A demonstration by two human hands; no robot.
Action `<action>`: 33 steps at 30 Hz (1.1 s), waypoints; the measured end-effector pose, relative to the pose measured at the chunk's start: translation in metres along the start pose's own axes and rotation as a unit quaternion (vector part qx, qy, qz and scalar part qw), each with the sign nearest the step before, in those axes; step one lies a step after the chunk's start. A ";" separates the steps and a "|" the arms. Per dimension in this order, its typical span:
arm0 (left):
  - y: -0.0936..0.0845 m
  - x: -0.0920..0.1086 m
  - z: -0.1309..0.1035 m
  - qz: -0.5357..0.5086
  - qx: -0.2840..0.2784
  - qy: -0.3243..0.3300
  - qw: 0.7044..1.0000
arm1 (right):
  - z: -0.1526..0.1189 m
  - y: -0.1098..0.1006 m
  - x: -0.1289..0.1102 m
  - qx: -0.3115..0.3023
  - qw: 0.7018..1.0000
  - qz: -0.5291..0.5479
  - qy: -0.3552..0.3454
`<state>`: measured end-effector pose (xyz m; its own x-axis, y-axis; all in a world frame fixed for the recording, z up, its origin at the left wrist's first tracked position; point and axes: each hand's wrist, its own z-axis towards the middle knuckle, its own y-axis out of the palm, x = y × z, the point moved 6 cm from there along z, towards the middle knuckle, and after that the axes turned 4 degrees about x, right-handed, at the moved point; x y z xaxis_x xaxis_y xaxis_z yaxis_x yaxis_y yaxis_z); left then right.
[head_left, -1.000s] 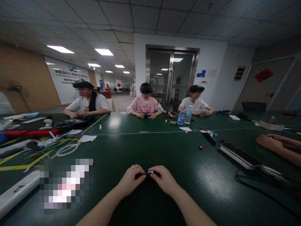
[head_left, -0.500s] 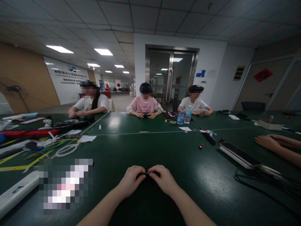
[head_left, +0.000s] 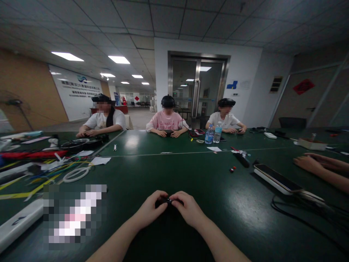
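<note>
A small dark object (head_left: 168,200) is held between my two hands, low in the middle of the view above the green table (head_left: 174,167). My left hand (head_left: 153,207) pinches its left side between thumb and fingers. From the right, my right hand (head_left: 185,204) pinches the other side, its fingertips close to those of my left. The fingers cover much of the object, and its kind is too small to tell.
Two bottles (head_left: 213,134) stand toward the far edge. A phone on a white block (head_left: 278,178) and black cables lie right; another person's hands (head_left: 311,163) rest beyond. Cables, a white coil (head_left: 76,174) and a white power strip (head_left: 21,222) lie left. Three people sit opposite.
The view has shifted very slightly. Both hands keep their pinch on the small dark object, with only a slight change in finger position.
</note>
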<state>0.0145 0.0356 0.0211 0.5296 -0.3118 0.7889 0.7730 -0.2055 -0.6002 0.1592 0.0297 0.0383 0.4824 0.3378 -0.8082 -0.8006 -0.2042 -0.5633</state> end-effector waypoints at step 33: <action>0.003 0.002 -0.002 -0.092 -0.048 -0.020 0.994 | -0.001 -0.003 -0.001 0.044 0.998 0.045 -0.006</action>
<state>0.0173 0.0324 0.0212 0.3967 -0.2248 0.8900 0.8225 -0.3433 -0.4534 0.1613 0.0293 0.0407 0.4036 0.3324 -0.8524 -0.8688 -0.1527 -0.4710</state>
